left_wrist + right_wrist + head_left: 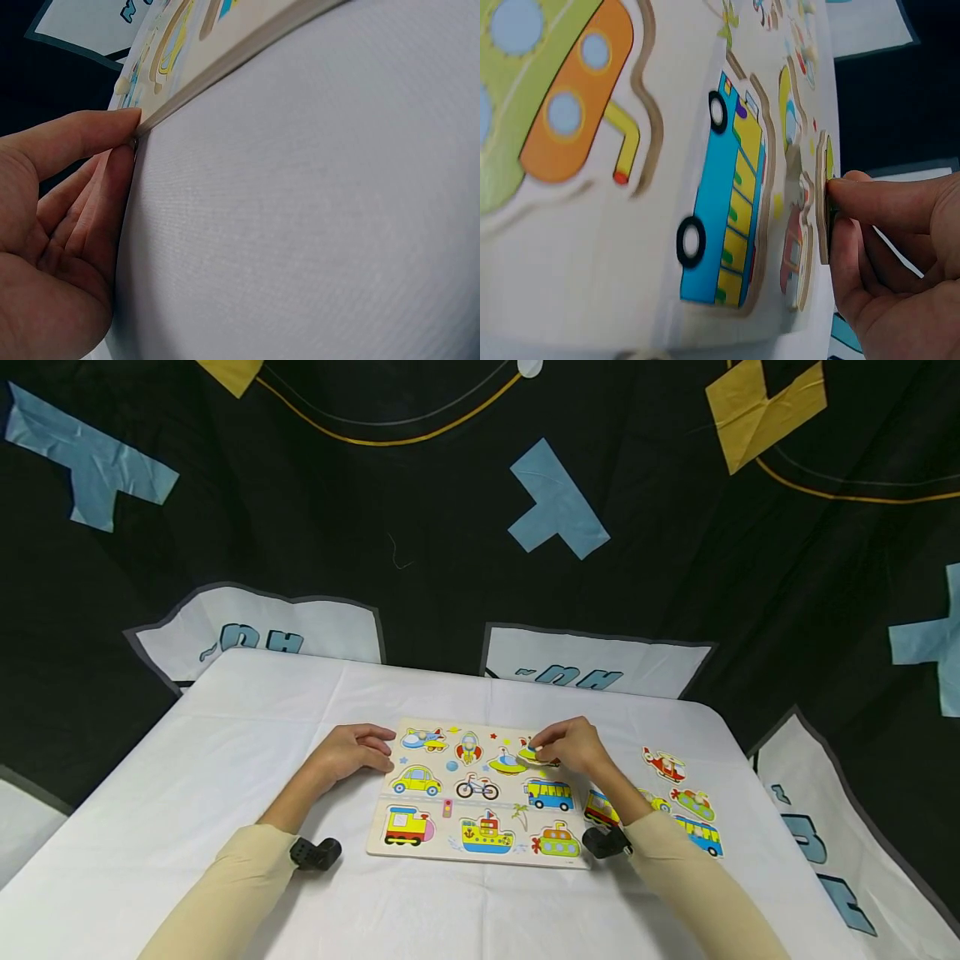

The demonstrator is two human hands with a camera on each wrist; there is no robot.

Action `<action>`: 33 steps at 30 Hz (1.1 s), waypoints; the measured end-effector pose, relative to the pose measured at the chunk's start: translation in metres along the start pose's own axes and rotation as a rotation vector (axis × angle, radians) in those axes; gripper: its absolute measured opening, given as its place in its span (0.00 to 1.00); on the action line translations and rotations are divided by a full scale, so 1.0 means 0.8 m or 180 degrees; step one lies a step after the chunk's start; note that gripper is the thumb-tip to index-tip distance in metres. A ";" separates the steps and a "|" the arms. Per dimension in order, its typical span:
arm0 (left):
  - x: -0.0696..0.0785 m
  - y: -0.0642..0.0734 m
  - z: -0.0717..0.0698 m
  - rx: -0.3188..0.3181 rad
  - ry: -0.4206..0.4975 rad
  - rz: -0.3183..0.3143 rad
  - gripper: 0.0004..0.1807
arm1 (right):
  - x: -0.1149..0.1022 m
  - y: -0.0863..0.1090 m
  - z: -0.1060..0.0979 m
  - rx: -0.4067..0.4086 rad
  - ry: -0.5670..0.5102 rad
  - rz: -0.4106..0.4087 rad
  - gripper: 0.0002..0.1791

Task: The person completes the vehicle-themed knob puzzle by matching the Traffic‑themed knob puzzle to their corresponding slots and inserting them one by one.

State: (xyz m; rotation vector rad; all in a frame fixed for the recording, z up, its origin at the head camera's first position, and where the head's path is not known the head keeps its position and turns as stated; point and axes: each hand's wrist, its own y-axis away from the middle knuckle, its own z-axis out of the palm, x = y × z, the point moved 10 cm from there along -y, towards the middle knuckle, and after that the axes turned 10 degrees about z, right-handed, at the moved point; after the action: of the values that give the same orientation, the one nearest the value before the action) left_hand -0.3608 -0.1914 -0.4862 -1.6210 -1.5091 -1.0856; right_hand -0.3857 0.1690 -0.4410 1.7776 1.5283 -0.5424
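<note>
A wooden puzzle board [450, 857] with printed vehicles lies on the white table. Against its left edge rests my left hand [351, 752], its thumb and finger touching the side [196, 96] in the left wrist view. Over the board's upper right, my right hand [576, 743] pinches a yellow-green puzzle piece [825, 202], seen edge-on in the right wrist view and largely hidden by fingers from above. Close below it is a recess showing a red helicopter picture [791, 251]. The printed flying saucer [507, 764] lies just left of the held piece.
Right of the board lie loose pieces: a helicopter [663, 766], a submarine [693, 804], a bus [700, 835], a train [600, 810] and a car [658, 802], partly behind my right forearm. A dark patterned cloth [442, 568] hangs behind the table.
</note>
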 end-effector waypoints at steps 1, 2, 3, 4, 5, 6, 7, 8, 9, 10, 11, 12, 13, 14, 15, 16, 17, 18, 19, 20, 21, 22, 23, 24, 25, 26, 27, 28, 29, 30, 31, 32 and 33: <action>0.000 0.000 0.000 0.0011 0.0015 0.0002 0.33 | -0.002 0.000 0.002 -0.0005 -0.0004 -0.0017 0.06; 0.001 0.000 0.000 0.0003 0.0018 0.0023 0.33 | -0.003 0.000 0.005 -0.0013 -0.0004 -0.0038 0.06; 0.002 0.000 0.000 -0.0005 0.0024 0.0044 0.33 | -0.004 0.000 0.007 -0.0016 0.0000 -0.0053 0.05; 0.002 0.000 0.000 -0.0001 0.0028 0.0048 0.33 | -0.005 0.000 0.009 -0.0030 -0.0014 -0.0057 0.05; 0.002 0.000 -0.001 -0.0002 0.0027 0.0042 0.33 | -0.006 0.000 0.012 -0.0041 -0.0032 -0.0038 0.05; 0.002 0.000 -0.001 -0.0003 0.0031 0.0041 0.33 | -0.007 -0.001 0.015 -0.0052 -0.0042 -0.0032 0.05; 0.002 0.000 -0.001 -0.0008 0.0029 0.0041 0.33 | -0.007 -0.001 0.017 -0.0064 -0.0054 -0.0026 0.05; 0.002 0.000 -0.001 -0.0013 0.0030 0.0041 0.33 | -0.008 -0.001 0.019 -0.0071 -0.0056 -0.0025 0.05; 0.002 0.000 -0.001 -0.0014 0.0037 0.0042 0.33 | -0.009 -0.001 0.021 -0.0079 -0.0061 -0.0025 0.05; 0.002 0.000 -0.001 -0.0016 0.0040 0.0046 0.33 | -0.010 -0.001 0.023 -0.0089 -0.0069 -0.0028 0.05; 0.002 0.000 -0.001 -0.0015 0.0043 0.0049 0.33 | -0.011 -0.001 0.025 -0.0091 -0.0054 -0.0037 0.05; 0.002 0.000 -0.001 -0.0014 0.0047 0.0050 0.33 | -0.011 -0.002 0.027 -0.0092 -0.0043 -0.0049 0.05; 0.002 0.000 -0.001 -0.0011 0.0047 0.0048 0.33 | -0.012 -0.002 0.028 -0.0092 -0.0027 -0.0059 0.05; 0.002 0.000 -0.001 -0.0008 0.0049 0.0043 0.33 | -0.013 -0.002 0.030 -0.0092 -0.0012 -0.0067 0.04; 0.002 0.000 -0.001 -0.0005 0.0048 0.0038 0.33 | -0.013 -0.001 0.031 -0.0094 -0.0006 -0.0068 0.04; 0.002 0.000 -0.001 -0.0002 0.0046 0.0032 0.33 | -0.013 -0.002 0.032 -0.0099 -0.0003 -0.0065 0.04; 0.001 -0.001 -0.001 0.0003 0.0040 0.0026 0.33 | -0.013 -0.002 0.033 -0.0106 0.0002 -0.0068 0.04; 0.001 -0.001 -0.001 0.0007 0.0043 0.0018 0.33 | -0.013 -0.002 0.034 -0.0118 -0.0004 -0.0064 0.04; 0.001 -0.001 -0.001 0.0011 0.0045 0.0016 0.33 | -0.013 -0.001 0.035 -0.0124 -0.0003 -0.0055 0.04; 0.001 -0.001 -0.001 0.0011 0.0046 0.0014 0.33 | -0.013 -0.001 0.036 -0.0137 -0.0010 -0.0054 0.04; 0.001 -0.001 -0.001 0.0012 0.0056 0.0014 0.33 | -0.013 -0.001 0.038 -0.0145 -0.0009 -0.0046 0.04; 0.001 -0.001 -0.001 0.0012 0.0069 0.0014 0.33 | -0.013 -0.001 0.039 -0.0155 -0.0015 -0.0042 0.04; 0.001 -0.001 -0.001 0.0011 0.0082 0.0014 0.33 | -0.013 -0.001 0.039 -0.0160 -0.0015 -0.0039 0.04; 0.001 -0.001 -0.001 0.0008 0.0093 0.0012 0.33 | -0.013 -0.001 0.041 -0.0166 -0.0009 -0.0035 0.04; 0.001 -0.001 -0.001 0.0005 0.0102 0.0012 0.33 | -0.013 -0.001 0.042 -0.0170 -0.0005 -0.0035 0.03; 0.001 -0.001 -0.001 0.0004 0.0110 0.0009 0.33 | -0.014 -0.001 0.044 -0.0177 -0.0004 -0.0037 0.03; 0.001 -0.001 -0.001 0.0004 0.0114 0.0006 0.33 | -0.014 -0.001 0.044 -0.0179 -0.0003 -0.0031 0.03; 0.001 -0.001 0.000 0.0003 0.0112 0.0002 0.33 | -0.015 -0.001 0.045 -0.0186 -0.0010 -0.0027 0.03; 0.001 -0.001 0.000 0.0004 0.0109 -0.0002 0.33 | -0.015 -0.001 0.046 -0.0190 -0.0009 -0.0023 0.03; 0.001 -0.001 -0.001 0.0006 0.0105 -0.0008 0.33 | -0.015 -0.001 0.047 -0.0198 -0.0013 -0.0013 0.03; 0.000 -0.001 -0.001 0.0008 0.0103 -0.0014 0.33 | -0.015 -0.001 0.047 -0.0198 -0.0020 -0.0001 0.03; 0.000 -0.001 -0.001 0.0010 0.0099 -0.0019 0.33 | -0.015 -0.002 0.048 -0.0196 -0.0018 0.0012 0.04; 0.000 -0.001 -0.001 0.0009 0.0094 -0.0023 0.33 | -0.015 -0.002 0.048 -0.0192 -0.0019 0.0025 0.04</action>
State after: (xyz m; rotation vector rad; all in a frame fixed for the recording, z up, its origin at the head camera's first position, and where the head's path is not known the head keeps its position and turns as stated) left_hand -0.3618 -0.1919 -0.4862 -1.5919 -1.4978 -1.1061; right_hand -0.3845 0.1326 -0.4582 1.7341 1.5175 -0.4925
